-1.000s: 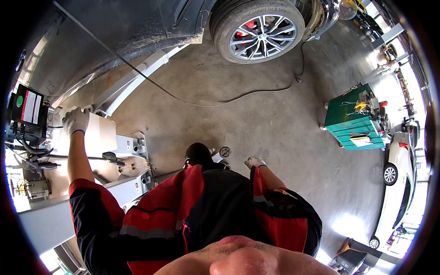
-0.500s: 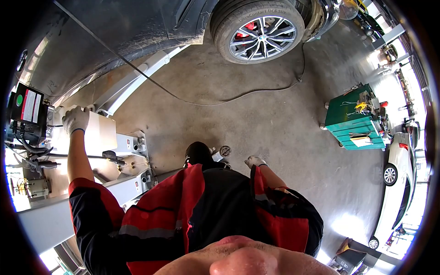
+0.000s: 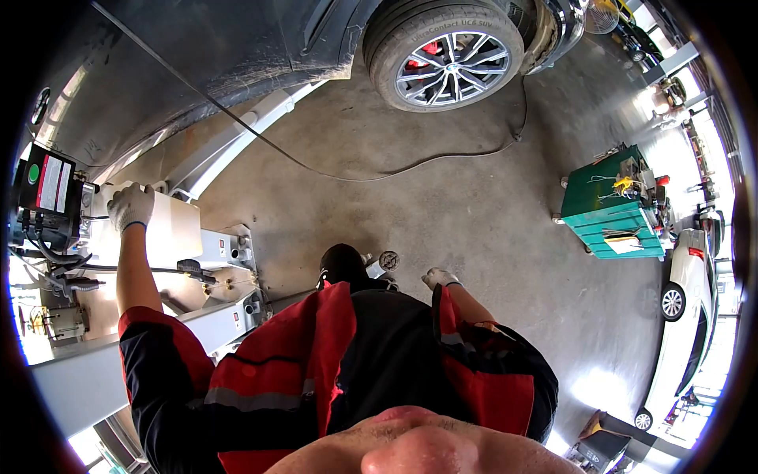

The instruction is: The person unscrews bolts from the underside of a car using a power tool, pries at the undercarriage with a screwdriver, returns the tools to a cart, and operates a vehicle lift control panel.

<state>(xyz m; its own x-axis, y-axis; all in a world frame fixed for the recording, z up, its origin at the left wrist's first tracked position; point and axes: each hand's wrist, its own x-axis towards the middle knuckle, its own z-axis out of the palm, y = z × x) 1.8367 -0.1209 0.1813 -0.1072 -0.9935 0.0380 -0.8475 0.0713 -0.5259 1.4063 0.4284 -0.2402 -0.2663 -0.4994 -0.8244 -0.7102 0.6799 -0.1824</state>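
My left hand (image 3: 131,207), in a pale work glove, is raised at the left beside a black control box (image 3: 54,183) with a green round mark and a red-and-white label. Its fingers are bent over the top of a white panel (image 3: 170,225) on the lift post; what they grip is hidden. My right hand (image 3: 440,277), also gloved, hangs low at my side with curled fingers, and nothing shows in it. Ahead is a dark car (image 3: 229,59) with a lift arm (image 3: 245,130) beneath its side. Its wheel (image 3: 452,68) has silver spokes and a red brake caliper.
A thin hose (image 3: 403,169) runs across the concrete floor and up past the car. To the right stands a green tool cart (image 3: 608,209) with tools on top. Farther right is a white car (image 3: 681,316). A pale beam (image 3: 87,375) lies at lower left.
The dark car, its wheel and the lift arm sit very slightly lower in the view. Both my hands hold their places.
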